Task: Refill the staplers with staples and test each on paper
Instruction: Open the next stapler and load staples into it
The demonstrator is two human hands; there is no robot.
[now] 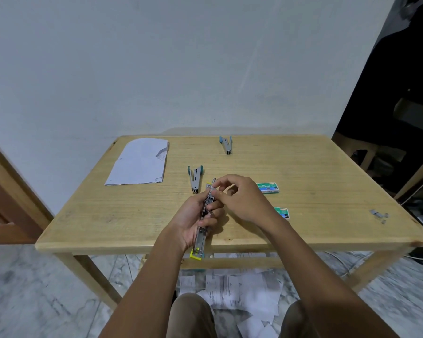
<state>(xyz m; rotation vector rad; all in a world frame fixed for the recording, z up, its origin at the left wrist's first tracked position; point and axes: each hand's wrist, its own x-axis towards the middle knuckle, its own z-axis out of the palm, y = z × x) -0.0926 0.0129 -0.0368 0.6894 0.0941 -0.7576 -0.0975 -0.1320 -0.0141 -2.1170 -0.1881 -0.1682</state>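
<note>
We see left hand (193, 222) and right hand (242, 200), both bare, no rings or watch straps in sight. Forearms (310, 262) bare down to frame edge. We note khaki-brown trousers (192, 318), plain matte cloth, covering left knee (188, 306) and right knee (294, 313).

Soft, even, rather dim indoor light lies flat on the wall (181, 57) and table (315, 167), shadows are faint, the doorway (388, 118) at right sinks into darkness, the wide lens bows the table's edges, and the floor sheets (242, 289) look smeared.
</note>
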